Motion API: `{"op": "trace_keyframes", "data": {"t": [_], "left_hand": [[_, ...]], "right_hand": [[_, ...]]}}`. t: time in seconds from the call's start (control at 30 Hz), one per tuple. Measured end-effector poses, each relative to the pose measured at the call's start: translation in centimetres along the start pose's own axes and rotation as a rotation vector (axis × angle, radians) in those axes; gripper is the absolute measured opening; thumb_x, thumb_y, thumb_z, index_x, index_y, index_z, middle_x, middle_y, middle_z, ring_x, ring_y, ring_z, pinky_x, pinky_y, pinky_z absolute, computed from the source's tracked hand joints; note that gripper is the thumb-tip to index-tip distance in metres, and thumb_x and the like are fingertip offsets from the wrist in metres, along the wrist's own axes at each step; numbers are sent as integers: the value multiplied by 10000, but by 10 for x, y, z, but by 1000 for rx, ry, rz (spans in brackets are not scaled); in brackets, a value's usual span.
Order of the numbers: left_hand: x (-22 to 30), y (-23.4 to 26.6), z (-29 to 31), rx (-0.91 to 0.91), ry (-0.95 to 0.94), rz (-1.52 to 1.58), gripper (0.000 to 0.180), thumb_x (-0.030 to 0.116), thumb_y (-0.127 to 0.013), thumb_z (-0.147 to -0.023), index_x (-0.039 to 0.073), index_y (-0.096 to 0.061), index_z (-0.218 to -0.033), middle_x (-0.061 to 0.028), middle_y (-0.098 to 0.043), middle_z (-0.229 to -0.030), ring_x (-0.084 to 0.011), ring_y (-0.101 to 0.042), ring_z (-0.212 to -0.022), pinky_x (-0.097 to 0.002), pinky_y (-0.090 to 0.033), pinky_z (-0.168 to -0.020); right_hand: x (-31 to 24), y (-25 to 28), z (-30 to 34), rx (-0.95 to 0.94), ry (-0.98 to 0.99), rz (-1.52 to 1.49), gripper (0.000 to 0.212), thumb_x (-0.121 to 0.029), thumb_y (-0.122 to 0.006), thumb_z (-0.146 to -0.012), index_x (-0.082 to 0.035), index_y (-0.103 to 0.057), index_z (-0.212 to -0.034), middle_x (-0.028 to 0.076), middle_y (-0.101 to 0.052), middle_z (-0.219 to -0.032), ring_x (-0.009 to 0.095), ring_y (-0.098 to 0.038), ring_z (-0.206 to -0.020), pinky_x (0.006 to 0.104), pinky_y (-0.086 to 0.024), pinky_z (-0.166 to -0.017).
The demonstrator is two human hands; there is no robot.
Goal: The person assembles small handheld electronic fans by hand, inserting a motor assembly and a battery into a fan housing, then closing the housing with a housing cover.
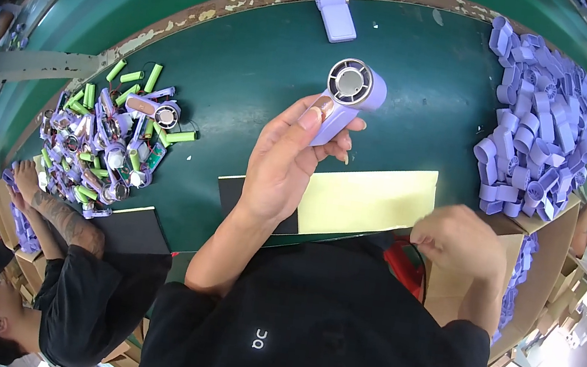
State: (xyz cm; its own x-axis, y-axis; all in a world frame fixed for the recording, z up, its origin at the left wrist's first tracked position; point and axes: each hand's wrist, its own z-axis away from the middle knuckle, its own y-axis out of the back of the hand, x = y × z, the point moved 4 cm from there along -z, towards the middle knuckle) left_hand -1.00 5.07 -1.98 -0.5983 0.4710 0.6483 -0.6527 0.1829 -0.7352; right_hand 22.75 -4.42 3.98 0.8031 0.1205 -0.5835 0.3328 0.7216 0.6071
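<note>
My left hand (282, 156) is closed around a purple handheld fan (334, 118), held up over the green table. The fan's round head, with a silver ring grille (350, 81), points upward. My thumb presses against its handle. Off to the right, my right hand (462, 241) hovers near the end of a pale yellow sheet (370, 202). Its fingers look curled but are smeared by motion, and whether anything is inside them is hidden. The sheet lies partly over a black mat (259, 201) in front of me.
A heap of purple fan shells (542, 121) covers the table's right end, above an open cardboard box (536, 270). Left lies a pile of fan parts and green batteries (101, 134), where a co-worker's hand (27, 180) reaches. Another purple fan body (335, 15) lies at the far edge.
</note>
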Motion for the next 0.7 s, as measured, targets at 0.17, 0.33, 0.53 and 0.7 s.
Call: {"op": "trace_keyframes", "data": {"t": [0.17, 0.33, 0.53, 0.7], "left_hand": [[6, 0, -5, 35, -30, -35, 443, 232, -584, -1068, -39, -512, -1411, -199, -684, -1257, -232, -703, -1058, -364, -565, -913], [28, 14, -42, 111, -104, -187, 478, 139, -654, -1022, -61, -486, -1423, -192, -673, -1266, -266, -703, -1121, -373, -586, -928], [102, 66, -187, 382, -295, -707, 372, 161, -697, -1000, -85, -595, -1260, -120, -699, -1082, -192, -723, -992, -292, -615, -798], [162, 135, -303, 696, -491, -1179, 555, 372, -774, -840, -53, -671, -1181, -233, -742, -1128, -377, -723, -1058, -446, -538, -974]], "right_hand": [[6, -3, 18, 44, 19, -15, 53, -20, -680, -739, -39, -637, -715, 143, -646, -743, 366, -654, -765, 463, -497, -654], [13, 0, 18, -2, -39, -78, 35, -40, -699, -737, -50, -669, -720, 138, -665, -757, 358, -666, -785, 453, -505, -656], [25, -35, 29, -34, 125, -20, 86, -78, -695, -774, -38, -667, -703, 146, -685, -793, 378, -682, -792, 484, -542, -715], [32, -65, 56, -102, -169, 107, 27, -69, -695, -789, -51, -685, -806, 155, -684, -785, 379, -684, -853, 487, -548, -743]]}}
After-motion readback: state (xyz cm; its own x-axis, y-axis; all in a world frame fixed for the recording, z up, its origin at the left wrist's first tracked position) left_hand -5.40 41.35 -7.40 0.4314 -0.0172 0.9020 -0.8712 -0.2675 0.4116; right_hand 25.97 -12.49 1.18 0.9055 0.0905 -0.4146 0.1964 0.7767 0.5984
